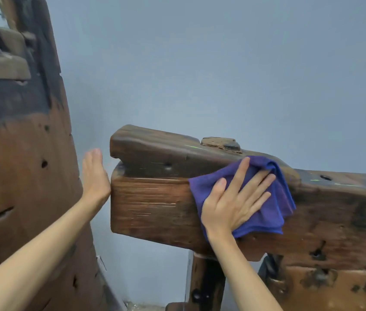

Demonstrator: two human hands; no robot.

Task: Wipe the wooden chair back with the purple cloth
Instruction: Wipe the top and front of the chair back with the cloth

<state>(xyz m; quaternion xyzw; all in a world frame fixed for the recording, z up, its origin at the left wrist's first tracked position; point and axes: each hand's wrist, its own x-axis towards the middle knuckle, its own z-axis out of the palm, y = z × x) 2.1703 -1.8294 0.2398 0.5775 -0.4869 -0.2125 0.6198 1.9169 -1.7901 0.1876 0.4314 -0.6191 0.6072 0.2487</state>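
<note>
The right hand (233, 203) lies flat, fingers spread, pressing the purple cloth (271, 198) against the front face of the wooden chair back (155, 203), near its top edge. The left hand (95, 176), fingers straight and released, touches the chair back's left end. A grey wall (200, 63) stands behind it.

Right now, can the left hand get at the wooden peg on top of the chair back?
Probably yes. The left hand is open at the end of the chair back, and nothing lies between it and the wooden peg.
</note>
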